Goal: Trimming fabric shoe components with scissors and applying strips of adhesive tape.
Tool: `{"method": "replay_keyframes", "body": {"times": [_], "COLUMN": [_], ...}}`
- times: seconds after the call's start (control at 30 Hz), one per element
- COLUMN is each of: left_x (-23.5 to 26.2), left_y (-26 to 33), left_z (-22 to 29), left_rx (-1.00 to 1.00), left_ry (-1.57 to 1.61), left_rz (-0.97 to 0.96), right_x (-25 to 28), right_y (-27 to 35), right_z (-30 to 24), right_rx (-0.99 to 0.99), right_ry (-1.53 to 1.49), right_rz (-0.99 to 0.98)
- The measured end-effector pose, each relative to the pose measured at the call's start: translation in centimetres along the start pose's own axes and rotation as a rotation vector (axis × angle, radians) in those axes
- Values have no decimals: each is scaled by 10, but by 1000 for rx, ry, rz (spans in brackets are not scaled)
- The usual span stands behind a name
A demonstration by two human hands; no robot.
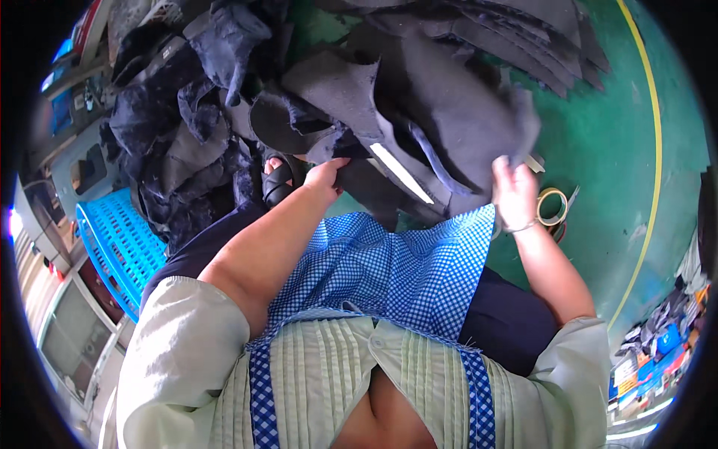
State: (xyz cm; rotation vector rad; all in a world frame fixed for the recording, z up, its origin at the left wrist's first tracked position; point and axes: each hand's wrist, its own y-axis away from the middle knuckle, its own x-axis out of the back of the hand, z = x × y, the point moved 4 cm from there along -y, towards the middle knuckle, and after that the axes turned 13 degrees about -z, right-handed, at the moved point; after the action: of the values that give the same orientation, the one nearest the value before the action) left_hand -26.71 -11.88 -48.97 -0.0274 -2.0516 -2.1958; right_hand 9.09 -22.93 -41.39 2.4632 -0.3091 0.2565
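Observation:
A large dark grey fabric piece (456,97) with curved cut edges is spread in front of my knees, its right edge smeared by motion. My right hand (516,194) pinches that piece at its near right edge. My left hand (327,178) is closed on the near left edge of dark grey fabric; whether it is the same piece, I cannot tell. Between the hands, a white strip (402,173) and a bluish fold show among overlapping layers. Another curled grey piece (336,86) lies over them. A roll of tape (552,206) is on the floor beside my right wrist.
A heap of dark, fuzzy fabric (172,142) lies at the left, next to my sandalled foot (278,179). Flat cut pieces (523,37) are stacked at the far right. A blue plastic basket (120,239) stands left. The green floor (606,150) bears a yellow line (658,135).

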Motion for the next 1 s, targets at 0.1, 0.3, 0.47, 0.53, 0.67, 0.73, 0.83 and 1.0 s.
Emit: {"method": "replay_keyframes", "body": {"times": [0.1, 0.3, 0.47, 0.53, 0.67, 0.73, 0.83, 1.0], "left_x": [-4, -42, -12, 0, 10, 12, 9, -26], "left_y": [30, 103, 120, 141, 182, 206, 263, 278], "left_z": [17, 46, 96, 101, 102, 108, 120, 109], "left_rx": [-50, -160, -385, -476, -622, -724, -770, -718], "left_ry": [-51, 24, -207, -248, -251, -217, -172, 107], "left_rz": [35, -138, -195, -223, -199, -190, -221, -467], "right_x": [57, 115, 80, 35, -43, -61, -70, -40], "right_y": [-1, 19, -3, -40, -113, -113, -109, -83], "right_z": [-68, -149, -151, -141, -84, -61, -60, -55], "right_rx": [21, 529, 357, 173, 462, 308, 393, 128], "right_ry": [-305, -328, -208, 17, 970, 998, 914, 480], "right_rz": [152, -9, -581, -554, -165, -189, -142, -302]}}
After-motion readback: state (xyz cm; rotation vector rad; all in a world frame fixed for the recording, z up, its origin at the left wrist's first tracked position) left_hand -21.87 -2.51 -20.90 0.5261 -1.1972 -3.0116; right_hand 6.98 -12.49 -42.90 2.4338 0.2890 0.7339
